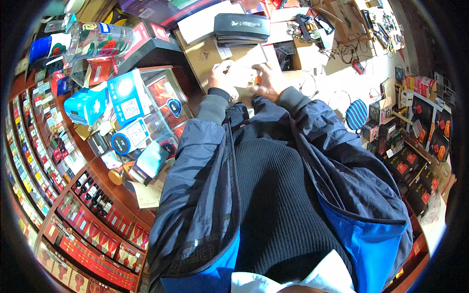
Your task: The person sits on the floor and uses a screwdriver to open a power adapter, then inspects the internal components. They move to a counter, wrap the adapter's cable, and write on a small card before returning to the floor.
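Both of my hands are over the bright work surface, in front of a cardboard box. My left hand is closed with its fingers curled; glare hides what they hold, if anything. To its right, my right hand has its thumb and fingers bent round a small orange-and-white item. The glare is too strong to tell its kind. A dark oblong case lies on top of a stack just beyond the hands. An open dark box stands beyond my right hand.
Left of me is a glass-topped counter with a blue box and code-bearing signs. A large clear plastic jar lies beyond. Tangled cables and a striped blue pouch are at right, near stacked boxes.
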Demonstrator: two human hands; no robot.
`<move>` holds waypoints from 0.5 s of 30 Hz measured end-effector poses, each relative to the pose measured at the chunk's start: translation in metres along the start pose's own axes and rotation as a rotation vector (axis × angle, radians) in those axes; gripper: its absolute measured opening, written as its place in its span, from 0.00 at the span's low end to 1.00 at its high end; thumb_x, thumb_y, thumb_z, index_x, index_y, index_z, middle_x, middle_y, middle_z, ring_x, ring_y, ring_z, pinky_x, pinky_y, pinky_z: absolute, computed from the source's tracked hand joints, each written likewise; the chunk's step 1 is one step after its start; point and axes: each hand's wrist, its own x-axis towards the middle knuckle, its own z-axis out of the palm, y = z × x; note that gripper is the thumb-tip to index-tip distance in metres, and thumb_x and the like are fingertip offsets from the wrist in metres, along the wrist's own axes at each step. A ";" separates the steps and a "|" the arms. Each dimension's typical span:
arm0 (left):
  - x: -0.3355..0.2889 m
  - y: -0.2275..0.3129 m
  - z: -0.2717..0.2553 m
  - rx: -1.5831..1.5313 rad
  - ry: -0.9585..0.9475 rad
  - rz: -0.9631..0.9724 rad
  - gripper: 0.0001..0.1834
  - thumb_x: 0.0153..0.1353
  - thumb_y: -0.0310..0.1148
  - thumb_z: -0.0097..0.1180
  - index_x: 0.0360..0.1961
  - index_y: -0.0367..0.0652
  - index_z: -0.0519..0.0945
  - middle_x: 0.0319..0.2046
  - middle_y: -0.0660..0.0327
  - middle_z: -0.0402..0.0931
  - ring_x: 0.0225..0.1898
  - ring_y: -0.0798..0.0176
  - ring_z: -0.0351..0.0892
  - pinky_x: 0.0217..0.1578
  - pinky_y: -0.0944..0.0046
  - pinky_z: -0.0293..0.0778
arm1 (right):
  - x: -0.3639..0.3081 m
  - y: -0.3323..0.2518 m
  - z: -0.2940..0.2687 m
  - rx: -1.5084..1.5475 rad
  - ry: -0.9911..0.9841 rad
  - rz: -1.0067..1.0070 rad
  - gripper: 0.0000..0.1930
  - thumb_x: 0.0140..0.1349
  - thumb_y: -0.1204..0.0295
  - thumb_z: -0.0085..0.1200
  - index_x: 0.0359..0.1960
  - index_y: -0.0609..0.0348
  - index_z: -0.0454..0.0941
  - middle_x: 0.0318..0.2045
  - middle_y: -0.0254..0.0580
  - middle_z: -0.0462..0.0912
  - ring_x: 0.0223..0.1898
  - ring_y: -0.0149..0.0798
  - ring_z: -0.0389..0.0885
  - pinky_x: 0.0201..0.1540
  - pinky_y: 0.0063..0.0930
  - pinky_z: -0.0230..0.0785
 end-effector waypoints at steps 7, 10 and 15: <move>-0.012 -0.026 -0.011 -0.999 -0.076 -0.511 0.33 0.68 0.49 0.62 0.71 0.52 0.71 0.68 0.57 0.70 0.64 0.52 0.76 0.56 0.50 0.81 | 0.010 -0.021 -0.002 -0.033 -0.036 0.122 0.33 0.46 0.56 0.70 0.50 0.64 0.73 0.44 0.59 0.79 0.46 0.59 0.81 0.51 0.48 0.76; -0.052 -0.042 -0.019 0.163 0.071 0.275 0.40 0.66 0.59 0.63 0.73 0.55 0.69 0.71 0.58 0.65 0.67 0.55 0.72 0.55 0.51 0.81 | 0.001 -0.024 -0.011 0.193 0.012 0.184 0.40 0.45 0.53 0.69 0.56 0.71 0.73 0.45 0.63 0.83 0.44 0.52 0.84 0.48 0.44 0.77; -0.087 -0.060 0.003 -1.183 -0.067 -0.762 0.39 0.67 0.64 0.58 0.71 0.55 0.66 0.65 0.55 0.70 0.63 0.54 0.71 0.53 0.46 0.74 | -0.013 -0.058 -0.022 1.036 -0.034 0.165 0.29 0.57 0.68 0.71 0.58 0.68 0.75 0.49 0.49 0.85 0.49 0.40 0.83 0.50 0.37 0.78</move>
